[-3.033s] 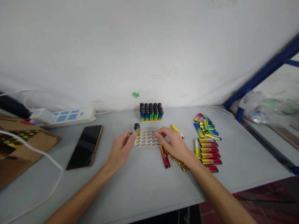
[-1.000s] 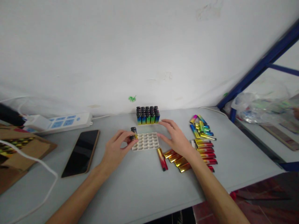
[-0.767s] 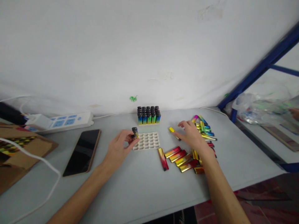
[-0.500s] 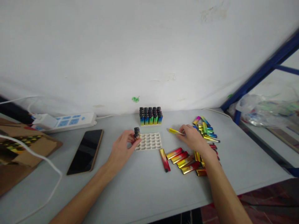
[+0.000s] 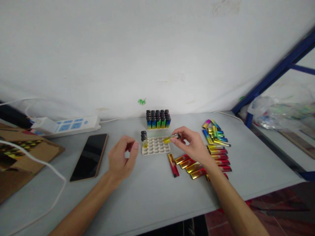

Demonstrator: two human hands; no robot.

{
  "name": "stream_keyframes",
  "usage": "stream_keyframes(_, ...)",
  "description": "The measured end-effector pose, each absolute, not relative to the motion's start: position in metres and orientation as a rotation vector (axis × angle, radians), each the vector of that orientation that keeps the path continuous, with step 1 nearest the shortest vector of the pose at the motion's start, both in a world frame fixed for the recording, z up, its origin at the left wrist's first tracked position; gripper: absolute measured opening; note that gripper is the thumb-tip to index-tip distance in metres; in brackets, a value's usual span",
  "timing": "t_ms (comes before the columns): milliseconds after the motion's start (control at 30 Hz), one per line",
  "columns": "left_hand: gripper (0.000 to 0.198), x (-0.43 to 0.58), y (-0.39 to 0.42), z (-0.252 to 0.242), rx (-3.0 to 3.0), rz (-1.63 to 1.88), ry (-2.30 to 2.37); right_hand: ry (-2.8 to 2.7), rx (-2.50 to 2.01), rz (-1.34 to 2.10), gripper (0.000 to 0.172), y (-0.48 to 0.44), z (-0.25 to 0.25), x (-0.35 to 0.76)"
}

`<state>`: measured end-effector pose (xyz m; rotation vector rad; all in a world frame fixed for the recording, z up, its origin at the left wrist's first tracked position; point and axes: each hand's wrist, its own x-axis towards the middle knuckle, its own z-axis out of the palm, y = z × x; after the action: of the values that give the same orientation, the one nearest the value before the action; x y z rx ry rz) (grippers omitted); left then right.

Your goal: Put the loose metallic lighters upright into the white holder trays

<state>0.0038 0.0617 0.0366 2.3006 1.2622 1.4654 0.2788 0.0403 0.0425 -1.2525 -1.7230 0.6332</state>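
My right hand grips a yellow lighter by its dark top end, holding it tilted over the right side of a white tray with rows of holes. In the tray's left column several black-topped yellow lighters stand upright. Just left of them my left hand hovers with nothing in it, thumb and index finger apart. Right of the tray, red-and-gold lighters lie in a loose row, with one more at an angle close to the tray.
Behind the tray stands a block of blue-green lighters with black tops. More coloured lighters lie at the right. To the left are a phone, a power strip, a white cable and a cardboard box.
My right hand has carried the yellow lighter left to above the tray. My left hand has let go of the standing lighters and drawn back to the left.
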Motion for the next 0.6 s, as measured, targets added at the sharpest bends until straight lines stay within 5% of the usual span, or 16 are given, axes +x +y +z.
stream_keyframes(300, 0.032, 0.018, 0.044, 0.036, 2.203, 1.138, 0.995, -1.679, -1.036, 1.121, 0.03, 0.029, 0.038, 0.235)
stream_keyframes(600, 0.04, 0.026, 0.049, 0.021, 1.598, 0.749, 0.917, -1.752, -1.065, 0.827, 0.028, 0.032, 0.034, 0.231)
